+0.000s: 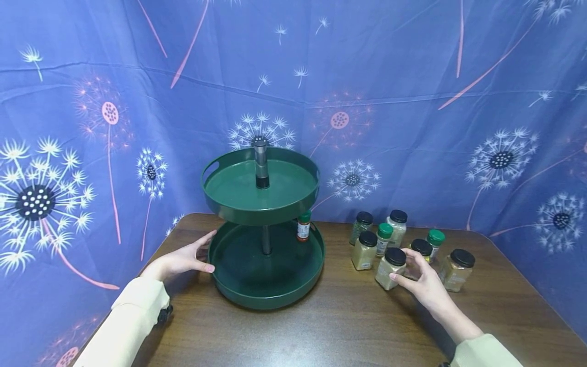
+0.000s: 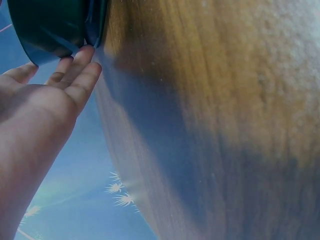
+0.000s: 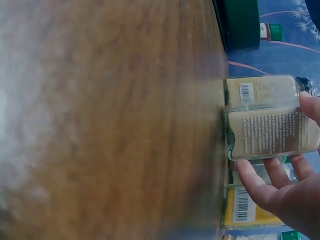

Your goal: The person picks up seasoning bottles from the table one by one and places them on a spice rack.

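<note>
Left hand [image 1: 181,261]: thumb and fingers spread, fingertips against the wall of the lower green tray [image 1: 261,303]. Right hand [image 1: 428,288]: thumb and fingers pinching a black-lidded jar [image 1: 388,275] of beige powder, right of the tray, near other jars [image 1: 364,256]; base contact with the wooden table [image 1: 330,331]: cannot tell. Green-capped bottle [image 1: 303,231] stands in the lower tray, rear right.

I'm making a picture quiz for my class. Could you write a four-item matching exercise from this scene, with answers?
1. Left hand
2. Right hand
3. Green-capped red jar
4. Fabric backdrop

A. Standing on the lower tray
B. Blue with dandelions
C. At the lower tray's rim
D. Holding a black-lidded jar

Pairs: 1-C, 2-D, 3-A, 4-B
</note>
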Demonstrator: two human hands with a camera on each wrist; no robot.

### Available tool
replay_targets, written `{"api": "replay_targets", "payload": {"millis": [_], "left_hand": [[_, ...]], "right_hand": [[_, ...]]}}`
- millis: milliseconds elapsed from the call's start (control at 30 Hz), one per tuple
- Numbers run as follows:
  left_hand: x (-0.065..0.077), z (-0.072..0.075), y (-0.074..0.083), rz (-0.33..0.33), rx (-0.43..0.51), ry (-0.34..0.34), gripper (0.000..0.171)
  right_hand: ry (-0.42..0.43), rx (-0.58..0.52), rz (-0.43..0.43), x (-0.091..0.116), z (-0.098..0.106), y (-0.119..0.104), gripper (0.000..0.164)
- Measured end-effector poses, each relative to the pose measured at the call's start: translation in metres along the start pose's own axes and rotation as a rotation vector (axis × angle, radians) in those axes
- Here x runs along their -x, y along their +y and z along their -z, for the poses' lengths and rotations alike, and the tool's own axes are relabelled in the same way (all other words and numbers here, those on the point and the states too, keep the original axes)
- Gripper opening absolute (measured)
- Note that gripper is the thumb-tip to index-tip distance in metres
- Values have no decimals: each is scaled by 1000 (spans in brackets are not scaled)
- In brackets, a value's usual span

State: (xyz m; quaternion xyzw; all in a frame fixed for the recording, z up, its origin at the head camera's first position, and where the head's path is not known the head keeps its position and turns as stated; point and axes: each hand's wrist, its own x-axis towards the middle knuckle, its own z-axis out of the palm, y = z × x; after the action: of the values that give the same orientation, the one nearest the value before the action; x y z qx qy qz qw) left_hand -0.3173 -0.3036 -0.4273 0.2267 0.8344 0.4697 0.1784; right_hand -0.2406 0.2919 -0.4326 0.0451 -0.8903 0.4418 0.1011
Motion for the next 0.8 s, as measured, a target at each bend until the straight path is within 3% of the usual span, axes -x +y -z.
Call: {"api": "replay_targets", "payload": {"millis": [133,500,800], "left_hand": [[-1,0,0,4,13,-1,104],[-1,1,-1,3,9,-6,104],[-1,0,-1,1,15,-12,104]], "right_hand": [[36,31,37,0,3,-3,66],[62,-55,84,-4,12,-12,63],[54,13,106,-8,25,-30,66]]}}
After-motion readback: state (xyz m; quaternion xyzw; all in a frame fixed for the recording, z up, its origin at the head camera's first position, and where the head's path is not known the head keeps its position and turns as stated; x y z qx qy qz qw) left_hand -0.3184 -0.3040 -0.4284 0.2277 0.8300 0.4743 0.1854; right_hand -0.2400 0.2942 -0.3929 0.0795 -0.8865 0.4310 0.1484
